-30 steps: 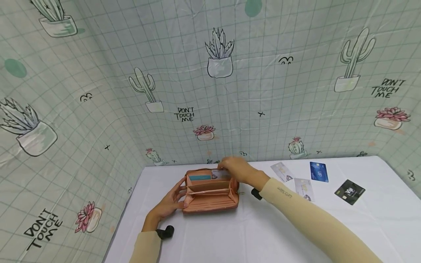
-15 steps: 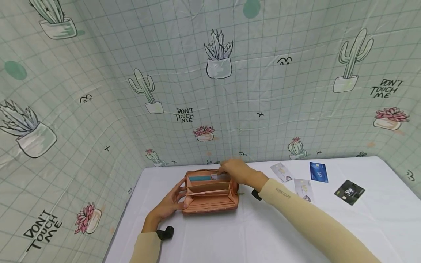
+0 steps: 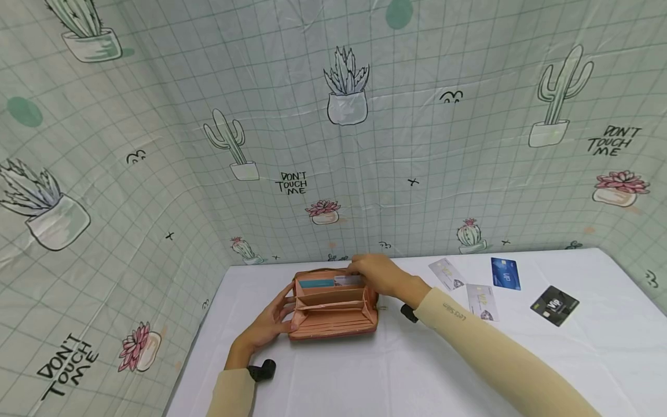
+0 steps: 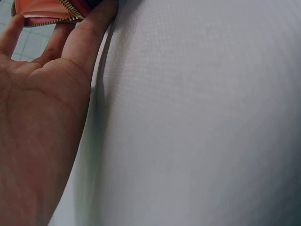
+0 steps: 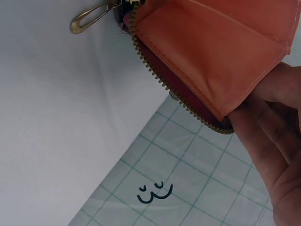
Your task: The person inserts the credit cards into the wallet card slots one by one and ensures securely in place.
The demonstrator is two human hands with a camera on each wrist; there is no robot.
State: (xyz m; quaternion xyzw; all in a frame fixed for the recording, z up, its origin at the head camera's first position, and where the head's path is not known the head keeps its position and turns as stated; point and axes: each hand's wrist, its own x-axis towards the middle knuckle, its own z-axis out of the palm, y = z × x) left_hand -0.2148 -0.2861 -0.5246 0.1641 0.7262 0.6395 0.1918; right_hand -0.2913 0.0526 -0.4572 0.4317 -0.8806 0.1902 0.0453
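An orange zip-around wallet stands unzipped on the table, its compartments spread. My left hand holds its left end, thumb at the front edge and fingers along the side and back. At the back right corner is my right hand, bent over the rim. In the right wrist view its fingers grip the wallet's edge beside the orange lining; part of them is hidden. A teal card sits in the back slots. Next to it, a pale card is partly covered by the right hand.
To the right lie two pale cards, a blue card and a black card on the white table. A cactus-print cloth rises behind and at the sides. A metal zip pull hangs from the wallet.
The right hand has shifted slightly down and right at the wallet's back. More of the pale card shows, sitting slightly lower in its slot. The left hand keeps its hold.
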